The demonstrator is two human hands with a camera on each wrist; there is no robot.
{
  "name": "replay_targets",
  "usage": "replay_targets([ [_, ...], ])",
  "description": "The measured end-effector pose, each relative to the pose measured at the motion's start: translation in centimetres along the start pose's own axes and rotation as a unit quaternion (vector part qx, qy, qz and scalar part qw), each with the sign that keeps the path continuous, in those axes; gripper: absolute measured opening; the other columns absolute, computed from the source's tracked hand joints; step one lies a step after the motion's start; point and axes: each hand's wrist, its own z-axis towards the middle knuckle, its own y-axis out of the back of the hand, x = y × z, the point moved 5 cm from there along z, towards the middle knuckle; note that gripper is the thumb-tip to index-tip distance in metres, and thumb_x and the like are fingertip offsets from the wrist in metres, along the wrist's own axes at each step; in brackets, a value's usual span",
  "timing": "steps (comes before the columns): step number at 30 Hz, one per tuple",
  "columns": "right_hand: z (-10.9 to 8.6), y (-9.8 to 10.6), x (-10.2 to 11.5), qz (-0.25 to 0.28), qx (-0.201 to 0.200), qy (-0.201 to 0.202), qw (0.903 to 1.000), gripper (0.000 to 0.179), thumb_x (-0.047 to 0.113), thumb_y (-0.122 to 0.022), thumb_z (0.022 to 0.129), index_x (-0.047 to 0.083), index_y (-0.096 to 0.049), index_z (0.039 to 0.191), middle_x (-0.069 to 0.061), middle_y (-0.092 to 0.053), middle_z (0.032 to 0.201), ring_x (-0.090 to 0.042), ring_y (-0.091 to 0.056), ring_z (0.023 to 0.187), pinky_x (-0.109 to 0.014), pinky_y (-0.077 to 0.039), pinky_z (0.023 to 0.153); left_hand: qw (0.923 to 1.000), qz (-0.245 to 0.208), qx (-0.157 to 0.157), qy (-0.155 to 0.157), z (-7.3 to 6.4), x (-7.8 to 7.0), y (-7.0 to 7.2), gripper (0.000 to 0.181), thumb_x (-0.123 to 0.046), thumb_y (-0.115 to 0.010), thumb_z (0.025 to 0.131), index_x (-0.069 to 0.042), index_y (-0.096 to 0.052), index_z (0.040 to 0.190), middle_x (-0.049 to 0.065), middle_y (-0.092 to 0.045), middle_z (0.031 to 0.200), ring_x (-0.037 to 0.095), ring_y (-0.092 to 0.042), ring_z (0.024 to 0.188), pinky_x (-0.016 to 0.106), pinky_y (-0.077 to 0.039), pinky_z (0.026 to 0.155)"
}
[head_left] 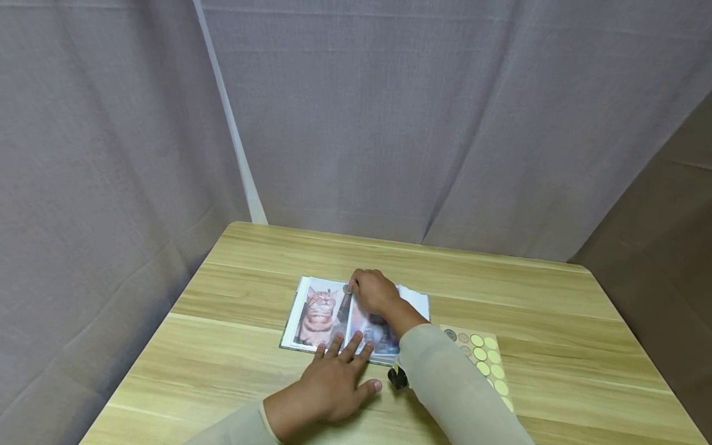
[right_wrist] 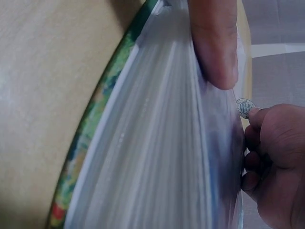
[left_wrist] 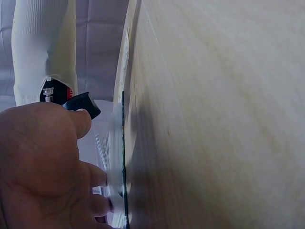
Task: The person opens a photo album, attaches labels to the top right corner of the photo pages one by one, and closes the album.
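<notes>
A photo album (head_left: 415,301) lies open on the table, a cat picture (head_left: 318,315) on its left page and a second, partly covered picture on the right page. My left hand (head_left: 336,383) is spread with straight fingers resting on the album's lower edge. Near the top of the middle fold, my right hand (head_left: 374,293) pinches a small round sticker (right_wrist: 244,108) with dark print between thumb and finger. Its other fingers are curled close over the right page. From the side, the right wrist view shows the thick stack of album leaves (right_wrist: 138,133).
Right of the album lies a sheet of round stickers (head_left: 497,372), with several yellow circles and a few printed ones, partly behind the right sleeve (head_left: 450,383). A black device (head_left: 397,377) sits at the right wrist. Grey curtains (head_left: 356,123) hang behind the wooden table (head_left: 556,346).
</notes>
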Motion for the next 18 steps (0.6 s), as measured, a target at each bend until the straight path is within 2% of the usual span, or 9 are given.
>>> replay_targets([
  [18, 0.82, -0.46, 0.41, -0.054, 0.015, -0.040, 0.9977, 0.015, 0.027, -0.060, 0.104, 0.015, -0.069, 0.101, -0.001, -0.067, 0.097, -0.023, -0.061, 0.099, -0.042, -0.055, 0.079, 1.0000, 0.004, -0.009, 0.001, 0.00, 0.01, -0.11, 0.076, -0.069, -0.036, 0.101, -0.024, -0.033, 0.162, 0.003, -0.022, 0.168, 0.041, -0.022, 0.152, 0.063, -0.026, 0.116],
])
